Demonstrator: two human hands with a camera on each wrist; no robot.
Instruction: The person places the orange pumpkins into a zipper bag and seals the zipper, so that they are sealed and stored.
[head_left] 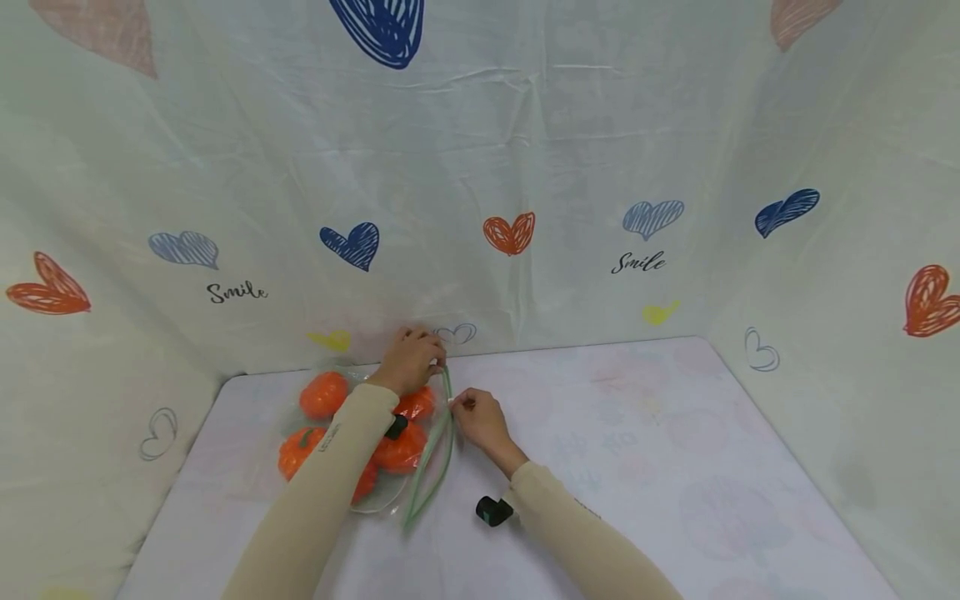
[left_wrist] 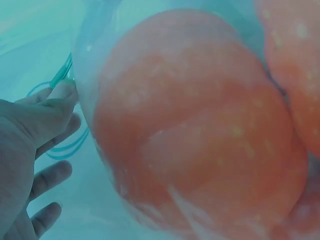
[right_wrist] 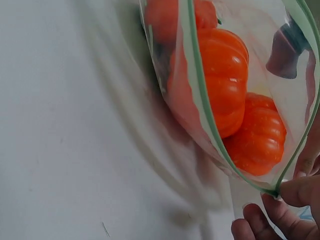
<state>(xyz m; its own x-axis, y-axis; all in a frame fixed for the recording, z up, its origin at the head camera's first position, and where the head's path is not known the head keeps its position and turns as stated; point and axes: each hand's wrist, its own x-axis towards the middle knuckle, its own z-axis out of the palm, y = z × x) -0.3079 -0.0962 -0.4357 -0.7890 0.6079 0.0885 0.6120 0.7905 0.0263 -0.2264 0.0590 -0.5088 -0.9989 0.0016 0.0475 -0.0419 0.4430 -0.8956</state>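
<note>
A clear zip bag (head_left: 390, 492) with a green seal strip (head_left: 438, 454) lies on the table and holds several orange toy pumpkins (head_left: 324, 395). My left hand (head_left: 412, 360) pinches the far end of the bag's mouth at the seal strip. My right hand (head_left: 480, 417) pinches the seal strip just beside it. In the right wrist view the green strip (right_wrist: 200, 85) runs across the bag's open mouth to my fingertips (right_wrist: 295, 192), with pumpkins (right_wrist: 225, 80) inside. The left wrist view shows my thumb (left_wrist: 57, 100) against the plastic, a pumpkin (left_wrist: 195, 130) filling the frame.
The white table (head_left: 675, 467) is enclosed by a heart-printed cloth backdrop (head_left: 525, 167) at the back and both sides. Black wrist cameras (head_left: 493, 510) sit on my beige sleeves.
</note>
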